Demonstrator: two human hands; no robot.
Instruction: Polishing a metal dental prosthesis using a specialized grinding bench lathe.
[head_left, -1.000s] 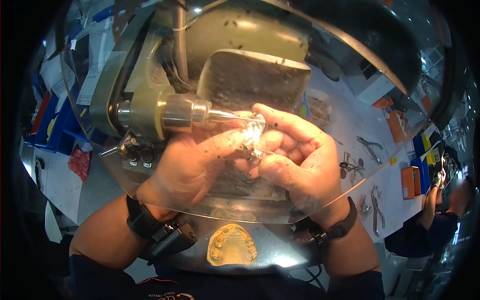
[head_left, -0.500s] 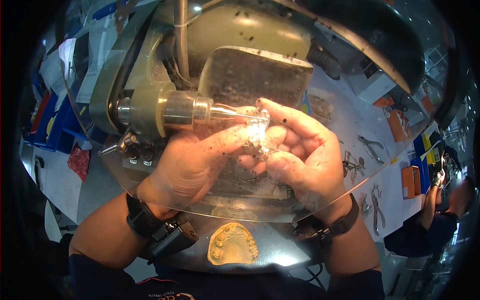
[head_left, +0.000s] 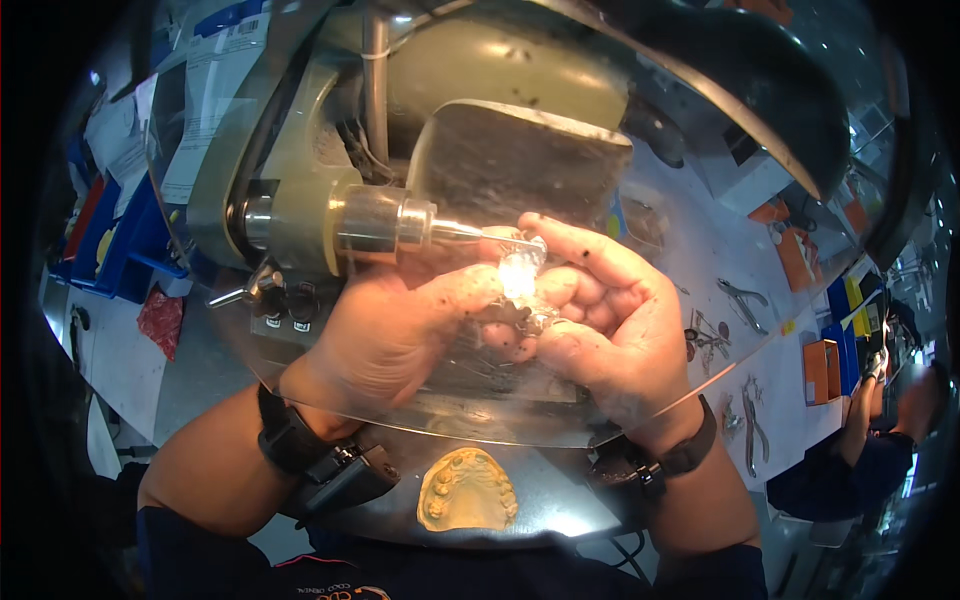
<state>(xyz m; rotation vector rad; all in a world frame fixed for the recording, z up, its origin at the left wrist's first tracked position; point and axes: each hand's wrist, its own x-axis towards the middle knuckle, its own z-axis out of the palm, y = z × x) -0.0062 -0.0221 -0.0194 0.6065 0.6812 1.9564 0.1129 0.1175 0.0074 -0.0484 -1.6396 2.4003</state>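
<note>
Both hands hold a shiny metal denture framework (head_left: 519, 282) at the tip of a thin tool (head_left: 470, 233) on a polishing lathe's spindle (head_left: 385, 224). My left hand (head_left: 375, 325) is closed on it from the left, thumb along its side and other fingers mostly hidden behind. From the right, my right hand (head_left: 625, 315) pinches its lower end, with the index finger stretched near the tool tip and the others curled. Glare washes out the middle of the framework. A yellow dental cast (head_left: 467, 490) lies on the metal ledge, nearer my body.
A speckled clear shield (head_left: 500, 437) spans above my hands. Behind them rises a metal guard plate (head_left: 520, 165). Pliers (head_left: 755, 425) and other hand tools lie on the right bench. Blue bins (head_left: 125, 255) and a red packet (head_left: 160, 323) are at left. A co-worker (head_left: 850, 460) sits far right.
The lathe and my hands appear slightly farther right in the picture. The framework has tilted a little at the tool tip, and both hands keep their hold.
</note>
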